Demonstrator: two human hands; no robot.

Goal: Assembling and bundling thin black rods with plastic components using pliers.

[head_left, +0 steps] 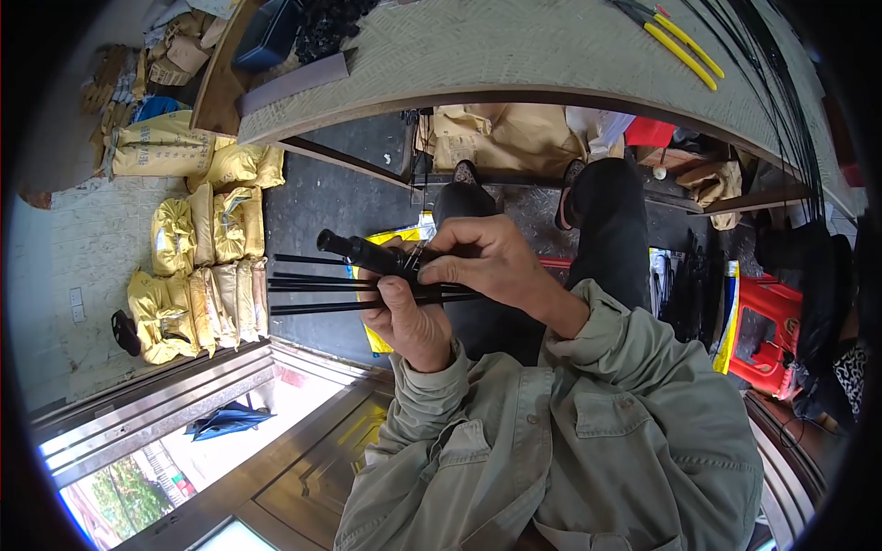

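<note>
In front of my body I hold a black tubular piece (pixel 363 252) with a wider end pointing left; it looks like part of an umbrella frame. Several thin black rods (pixel 317 285) stick out to the left below it. My left hand (pixel 409 321) is closed around the tube and rods from beneath, its thumb upright against them. From the right, my right hand (pixel 491 262) pinches at the tube's inner end, thumb and forefinger together, where small shiny wire-like bits show. The fingertips partly hide what they grip there.
A workbench (pixel 496 60) curves across the top, bearing yellow-handled pliers (pixel 684 50) and long black rods (pixel 772 92) at its right. Yellow sacks (pixel 170 230) are stacked against the left wall. A red plastic stool (pixel 767 321) stands at my right, beside bundled black pieces (pixel 689 298).
</note>
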